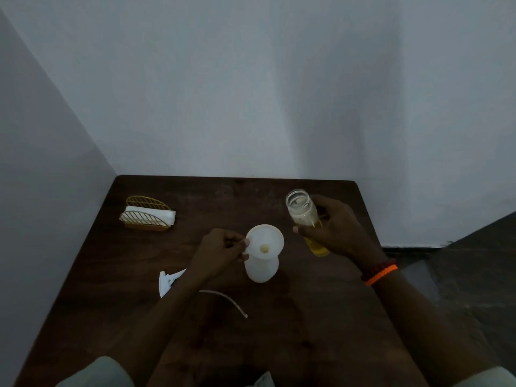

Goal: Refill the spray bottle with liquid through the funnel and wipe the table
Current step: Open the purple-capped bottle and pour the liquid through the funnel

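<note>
Nearest, the white plastic spray bottle stands mid-counter, light and tippy, its white funnel pinched at the rim by the left hand. Beyond, the right hand grips the clear, likely slippery jar of yellow liquid around its middle.

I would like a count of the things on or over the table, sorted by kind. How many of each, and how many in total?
Bottles: 2, the white spray bottle and the clear bottle with yellow liquid
Funnels: 1, the funnel
Spray heads: 1, the spray head with its tube
Napkin holders: 1, the napkin holder
Total: 5
</note>
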Demonstrator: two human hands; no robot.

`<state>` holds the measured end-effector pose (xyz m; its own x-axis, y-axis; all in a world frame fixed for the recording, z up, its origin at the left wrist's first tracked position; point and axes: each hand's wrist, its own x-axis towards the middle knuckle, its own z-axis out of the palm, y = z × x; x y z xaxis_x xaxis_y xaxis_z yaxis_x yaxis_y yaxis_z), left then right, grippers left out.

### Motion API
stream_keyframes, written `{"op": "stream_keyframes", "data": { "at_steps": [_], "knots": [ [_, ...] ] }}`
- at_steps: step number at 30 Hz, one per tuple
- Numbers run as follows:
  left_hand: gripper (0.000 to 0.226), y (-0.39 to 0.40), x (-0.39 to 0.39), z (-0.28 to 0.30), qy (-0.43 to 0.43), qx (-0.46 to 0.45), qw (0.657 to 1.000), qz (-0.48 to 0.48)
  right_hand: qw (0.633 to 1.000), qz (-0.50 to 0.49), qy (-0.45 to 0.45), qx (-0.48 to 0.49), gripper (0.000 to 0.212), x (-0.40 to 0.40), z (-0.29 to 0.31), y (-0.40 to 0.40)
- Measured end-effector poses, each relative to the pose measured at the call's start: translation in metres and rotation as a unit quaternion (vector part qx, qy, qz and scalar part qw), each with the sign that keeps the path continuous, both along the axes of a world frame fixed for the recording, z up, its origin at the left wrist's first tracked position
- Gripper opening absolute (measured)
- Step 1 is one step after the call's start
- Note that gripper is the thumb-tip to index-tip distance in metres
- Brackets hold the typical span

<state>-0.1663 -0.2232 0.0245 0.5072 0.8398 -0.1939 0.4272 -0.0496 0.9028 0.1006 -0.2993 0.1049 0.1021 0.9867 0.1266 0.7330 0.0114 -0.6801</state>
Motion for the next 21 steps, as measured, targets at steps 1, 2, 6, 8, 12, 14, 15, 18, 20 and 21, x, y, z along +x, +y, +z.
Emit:
{"op": "stream_keyframes", "data": {
  "at_steps": [1, 2, 6, 8, 12, 14, 15, 18, 20, 21],
  "knots": [
    [0.015, 0.000, 0.001, 0.001, 0.000, 0.003, 1.000, 0.000, 1.000, 0.004, -0.002, -0.003, 0.062, -0.001, -0.003, -0.001],
    [0.015, 0.001, 0.001, 0.002, 0.000, 0.008, 1.000, -0.001, 1.000, 0.008, -0.004, -0.005, 0.062, -0.003, -0.005, -0.002],
    [0.013, 0.002, 0.003, 0.004, -0.001, 0.029, 1.000, -0.009, 0.999, 0.019, -0.017, -0.022, 0.066, -0.007, -0.014, -0.005],
    [0.012, 0.002, 0.003, 0.003, -0.003, 0.024, 1.000, -0.004, 0.999, 0.022, -0.038, -0.031, 0.069, -0.007, -0.018, -0.005],
    [0.012, 0.002, 0.003, 0.002, -0.009, 0.020, 1.000, 0.002, 0.996, 0.028, -0.072, -0.050, 0.072, -0.003, -0.022, -0.006],
    [0.011, 0.003, 0.003, 0.002, -0.009, 0.013, 1.000, 0.006, 0.994, 0.031, -0.089, -0.060, 0.074, -0.001, -0.022, -0.006],
    [0.011, 0.003, 0.003, 0.001, -0.007, 0.011, 1.000, 0.008, 0.992, 0.032, -0.100, -0.066, 0.074, 0.000, -0.023, -0.006],
    [0.012, 0.002, 0.002, 0.001, -0.005, 0.014, 1.000, 0.010, 0.985, 0.040, -0.154, -0.070, 0.076, 0.001, -0.025, -0.007],
    [0.012, 0.001, 0.002, 0.003, -0.003, 0.020, 1.000, 0.010, 0.980, 0.044, -0.181, -0.074, 0.077, 0.002, -0.026, -0.008],
    [0.013, 0.001, 0.002, 0.003, -0.002, 0.023, 1.000, 0.010, 0.978, 0.044, -0.188, -0.079, 0.077, 0.003, -0.027, -0.008]
  ]
}}
